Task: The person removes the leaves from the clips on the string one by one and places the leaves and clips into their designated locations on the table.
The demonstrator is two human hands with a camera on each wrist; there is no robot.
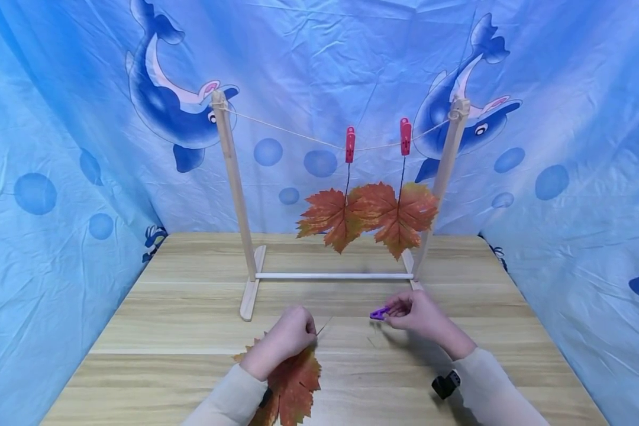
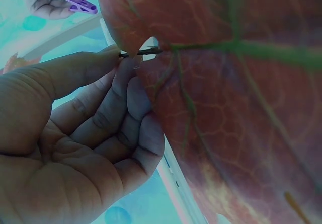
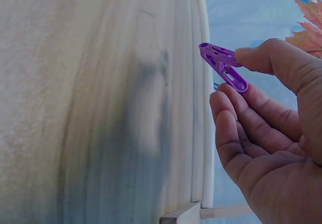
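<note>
My left hand (image 1: 287,336) pinches the thin dark stem (image 2: 146,51) of an orange-red maple leaf (image 1: 293,384) between thumb and fingertips. The leaf hangs below that hand, partly covered by the forearm, and fills the right side of the left wrist view. To the right, my right hand (image 1: 418,313) holds a purple clothespin (image 3: 225,68) by its two handle ends, thumb on one and fingers on the other. The clothespin's nose points left, toward the leaf stem, with a gap between them in the head view.
A wooden stand with two posts (image 1: 234,189) carries a sagging string (image 1: 293,131). Two red clothespins (image 1: 349,145) on it hold hanging maple leaves (image 1: 396,216) at the right. A white rod (image 1: 330,276) joins the feet. Blue dolphin cloth (image 1: 319,59) surrounds the wooden table (image 1: 191,284).
</note>
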